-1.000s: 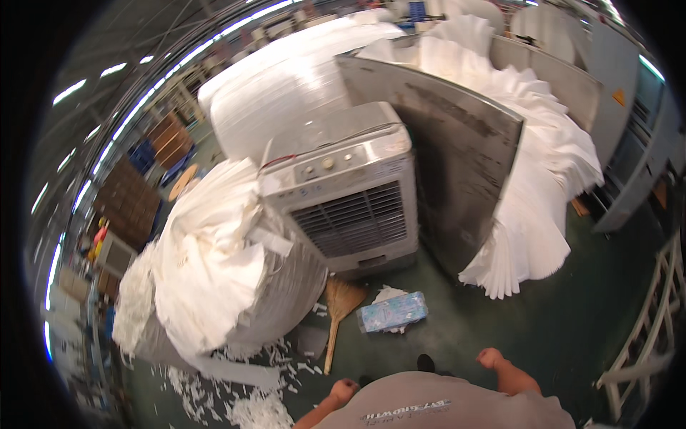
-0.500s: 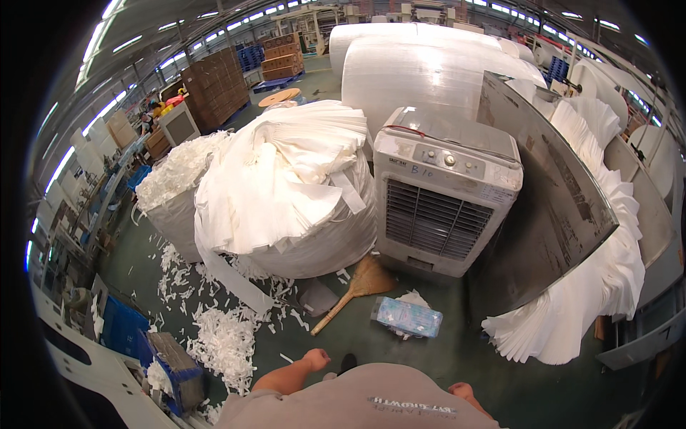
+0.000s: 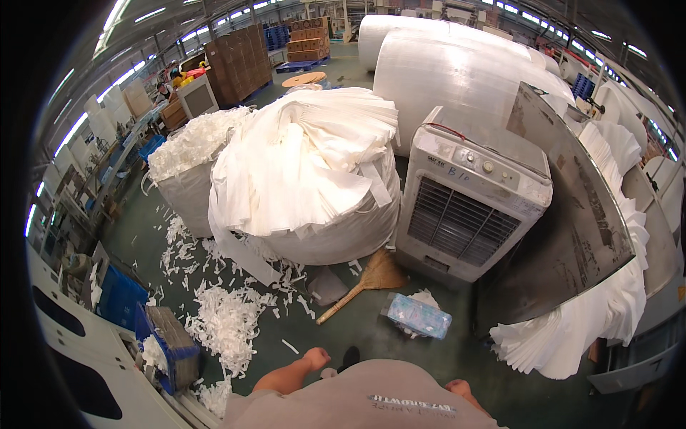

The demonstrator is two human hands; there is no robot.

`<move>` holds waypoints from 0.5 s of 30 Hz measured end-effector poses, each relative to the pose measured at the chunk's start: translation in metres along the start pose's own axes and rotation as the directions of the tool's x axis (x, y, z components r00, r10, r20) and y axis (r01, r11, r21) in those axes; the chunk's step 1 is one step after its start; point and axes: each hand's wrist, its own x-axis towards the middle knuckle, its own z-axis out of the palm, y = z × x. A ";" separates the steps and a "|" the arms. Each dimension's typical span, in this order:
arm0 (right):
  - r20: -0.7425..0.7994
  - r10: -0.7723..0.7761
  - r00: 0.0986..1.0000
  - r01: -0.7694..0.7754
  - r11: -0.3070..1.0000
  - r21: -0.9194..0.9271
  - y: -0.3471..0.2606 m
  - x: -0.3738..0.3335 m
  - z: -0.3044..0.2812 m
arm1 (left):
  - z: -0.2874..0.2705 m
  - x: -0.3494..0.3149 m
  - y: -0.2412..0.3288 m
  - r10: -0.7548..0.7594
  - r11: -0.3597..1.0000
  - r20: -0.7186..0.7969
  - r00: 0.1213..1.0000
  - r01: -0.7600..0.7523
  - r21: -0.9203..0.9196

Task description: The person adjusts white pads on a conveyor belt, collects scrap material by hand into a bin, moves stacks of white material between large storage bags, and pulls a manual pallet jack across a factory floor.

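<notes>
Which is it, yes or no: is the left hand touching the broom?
No, the broom lies on the floor, apart from the left hand.

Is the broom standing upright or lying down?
Lying down: the broom stretches along the green floor, handle end toward the left hand.

From here I count one left hand and one right hand. There's one broom, one blue packet, one air cooler, one big metal sheet. I make it two heaped sacks, one round board, at least two big white rolls; the white scraps are too many to count.
</notes>
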 end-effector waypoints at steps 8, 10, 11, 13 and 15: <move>0.027 -0.063 0.998 0.066 0.993 -0.102 -0.035 0.011 0.002 | 0.004 -0.005 -0.021 -0.059 0.988 -0.035 0.998 0.054 -0.147; -0.001 -0.090 0.996 0.089 0.986 -0.144 -0.021 0.031 -0.002 | 0.001 0.002 -0.025 -0.091 0.975 -0.026 0.996 0.084 -0.207; -0.011 -0.105 0.994 0.101 0.981 -0.163 -0.015 0.036 -0.006 | 0.000 0.006 -0.027 -0.090 0.971 -0.028 0.996 0.082 -0.223; 0.080 -0.079 0.994 0.094 0.973 -0.212 -0.059 0.029 -0.002 | 0.003 -0.001 -0.060 -0.160 0.952 -0.039 0.986 0.144 -0.270; 0.108 -0.080 0.991 0.105 0.962 -0.254 -0.082 0.022 -0.005 | 0.006 -0.002 -0.078 -0.162 0.962 -0.070 0.984 0.142 -0.232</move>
